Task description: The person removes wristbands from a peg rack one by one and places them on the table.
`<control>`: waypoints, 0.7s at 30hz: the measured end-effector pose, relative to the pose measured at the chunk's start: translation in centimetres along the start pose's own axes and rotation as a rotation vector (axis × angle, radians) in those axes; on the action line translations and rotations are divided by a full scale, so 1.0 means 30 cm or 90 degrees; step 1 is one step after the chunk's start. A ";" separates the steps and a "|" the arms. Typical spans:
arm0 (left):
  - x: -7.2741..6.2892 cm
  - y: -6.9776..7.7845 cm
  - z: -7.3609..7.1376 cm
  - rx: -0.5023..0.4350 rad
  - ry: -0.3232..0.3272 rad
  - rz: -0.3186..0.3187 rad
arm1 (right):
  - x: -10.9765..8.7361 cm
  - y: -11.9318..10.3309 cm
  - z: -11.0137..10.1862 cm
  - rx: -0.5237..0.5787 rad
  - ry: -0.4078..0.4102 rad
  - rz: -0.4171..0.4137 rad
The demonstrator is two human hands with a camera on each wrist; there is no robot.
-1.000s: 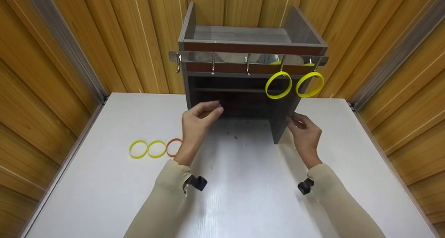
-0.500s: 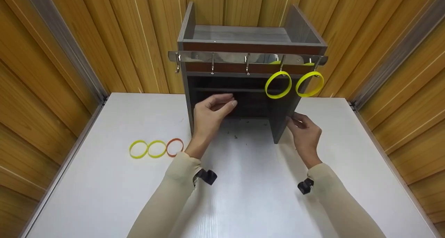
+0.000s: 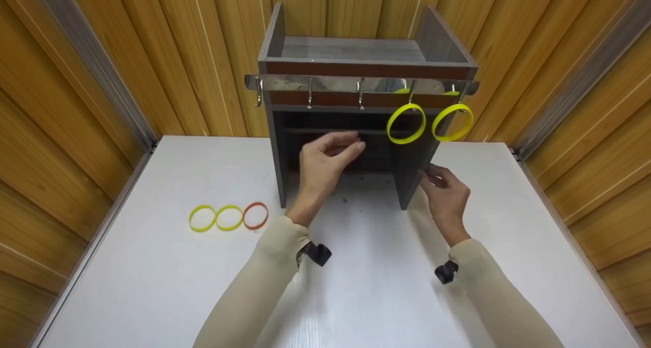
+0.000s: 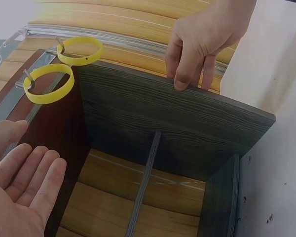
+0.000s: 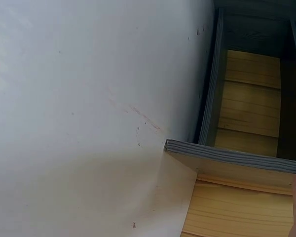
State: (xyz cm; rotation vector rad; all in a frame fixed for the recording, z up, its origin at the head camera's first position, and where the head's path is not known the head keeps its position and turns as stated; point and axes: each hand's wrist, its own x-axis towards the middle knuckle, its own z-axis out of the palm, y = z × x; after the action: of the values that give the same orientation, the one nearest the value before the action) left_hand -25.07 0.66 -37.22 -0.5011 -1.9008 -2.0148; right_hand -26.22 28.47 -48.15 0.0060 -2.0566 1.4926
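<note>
Grey wood-grain shelf unit (image 3: 408,180) stands upright on a white table (image 3: 376,297), a shiny metal hook rail (image 3: 335,84) across its reddish-brown front strip; two thin yellow hoops (image 4: 49,97) hang from its two rightmost hooks, one on each. Left hand (image 3: 320,167) hovers before the dark lower opening, thumb and fingers apart. Right hand (image 3: 447,195) grips the front edge of the right side panel. Left of the unit, two flat-lying yellow rings (image 3: 229,229) and one orange-red ring (image 3: 256,228) form a row
</note>
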 end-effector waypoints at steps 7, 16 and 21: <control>0.019 0.015 0.038 0.003 -0.021 0.009 | 0.000 -0.003 0.004 0.005 -0.006 -0.005; 0.043 0.026 0.108 0.010 -0.026 0.005 | -0.022 -0.098 0.005 -0.005 -0.002 0.017; 0.054 0.029 0.137 0.009 -0.028 -0.006 | -0.017 -0.084 0.007 0.003 0.000 0.014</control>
State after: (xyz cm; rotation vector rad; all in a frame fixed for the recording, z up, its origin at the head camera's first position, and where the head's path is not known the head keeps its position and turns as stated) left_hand -25.98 4.72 -35.48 -0.5370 -1.9449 -2.0117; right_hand -25.05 27.20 -46.23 -0.0152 -2.0584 1.5109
